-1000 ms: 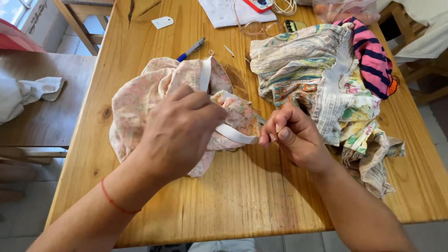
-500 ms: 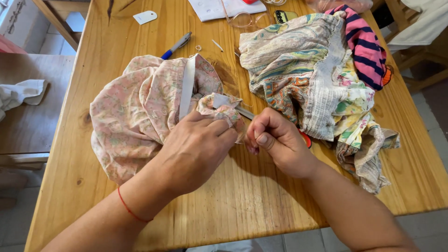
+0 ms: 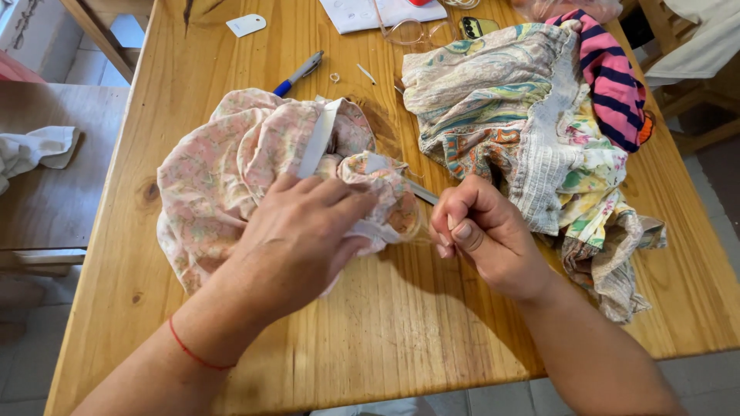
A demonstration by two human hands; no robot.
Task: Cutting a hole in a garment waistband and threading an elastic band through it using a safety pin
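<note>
Fabric, pink floral (image 3: 223, 177), we pin to the counter (image 3: 401, 339) with our closed left hand (image 3: 297, 239); our right hand (image 3: 482, 235) pinches something thin, so the seam stays taut.

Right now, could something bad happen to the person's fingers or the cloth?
Maybe. The right hand pinches something thin close to the left hand, which presses the pink floral cloth; if it is sharp, a slip might prick a finger. The white band lies loose and could twist.
</note>
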